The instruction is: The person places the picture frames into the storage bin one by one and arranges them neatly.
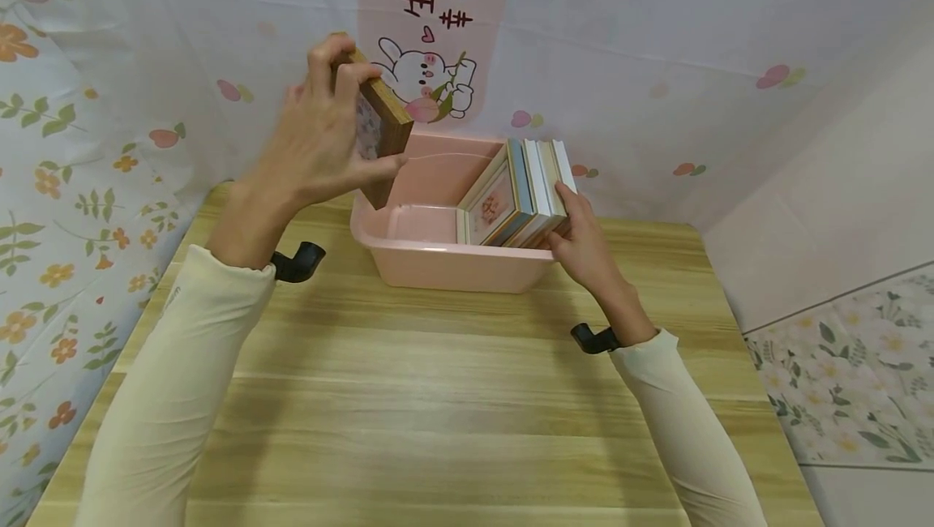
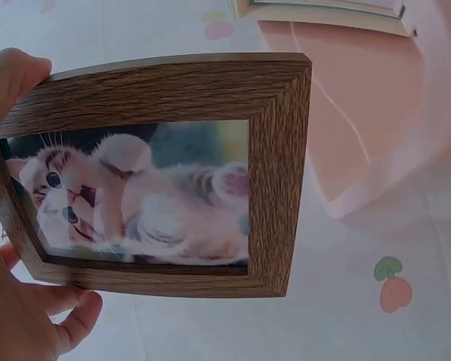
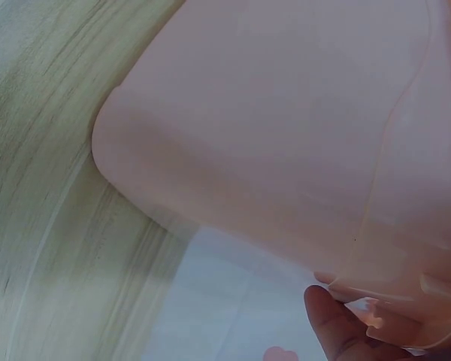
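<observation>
My left hand (image 1: 310, 134) grips a brown wooden photo frame (image 1: 397, 117) above the left end of a pink plastic basin (image 1: 460, 267). In the left wrist view that photo frame (image 2: 274, 188) holds a kitten picture, turned sideways, with fingers along both long edges. Several photo frames (image 1: 521, 194) stand on edge, leaning in the basin's right half; the visible front one has a pink picture. My right hand (image 1: 587, 247) grips the basin's right end, fingertips against the outermost frame. In the right wrist view, its fingers (image 3: 334, 323) show beside the basin's rim; the rest is out of sight.
The basin stands at the back of a wood-grain table (image 1: 438, 397). Behind it hangs a white patterned cloth (image 1: 635, 89) with a rabbit drawing. A tiled wall (image 1: 839, 267) stands along the right side.
</observation>
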The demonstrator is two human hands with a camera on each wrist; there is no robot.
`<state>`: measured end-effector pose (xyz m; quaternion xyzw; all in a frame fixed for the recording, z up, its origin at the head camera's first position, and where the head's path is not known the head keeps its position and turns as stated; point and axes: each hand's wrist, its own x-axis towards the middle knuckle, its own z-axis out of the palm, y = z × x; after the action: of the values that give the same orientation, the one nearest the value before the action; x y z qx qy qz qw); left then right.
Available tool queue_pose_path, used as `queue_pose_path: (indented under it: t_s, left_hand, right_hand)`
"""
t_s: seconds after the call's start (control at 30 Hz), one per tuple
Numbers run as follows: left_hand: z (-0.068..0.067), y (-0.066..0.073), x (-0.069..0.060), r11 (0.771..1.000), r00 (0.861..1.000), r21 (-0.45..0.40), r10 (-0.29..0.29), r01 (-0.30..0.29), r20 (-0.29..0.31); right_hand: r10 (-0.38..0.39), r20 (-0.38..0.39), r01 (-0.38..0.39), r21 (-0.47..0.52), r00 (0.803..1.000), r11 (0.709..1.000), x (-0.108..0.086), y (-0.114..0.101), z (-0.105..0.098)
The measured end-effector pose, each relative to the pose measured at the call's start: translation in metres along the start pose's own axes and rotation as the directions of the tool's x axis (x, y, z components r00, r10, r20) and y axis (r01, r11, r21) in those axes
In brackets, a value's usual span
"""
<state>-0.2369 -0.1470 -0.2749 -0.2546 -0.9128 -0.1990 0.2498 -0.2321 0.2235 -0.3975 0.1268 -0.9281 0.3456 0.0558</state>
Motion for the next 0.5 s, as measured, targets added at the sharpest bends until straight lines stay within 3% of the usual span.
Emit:
queue_pose_path:
  t_s: [0.5]
  left_hand:
    - [0.016, 0.011, 0.028, 0.999, 0.994, 0.000, 0.037, -0.037, 0.103]
  right_hand:
    - [0.014, -0.001, -0.014, -0.017, 1.000, 1.000, -0.001, 0.000, 0.001]
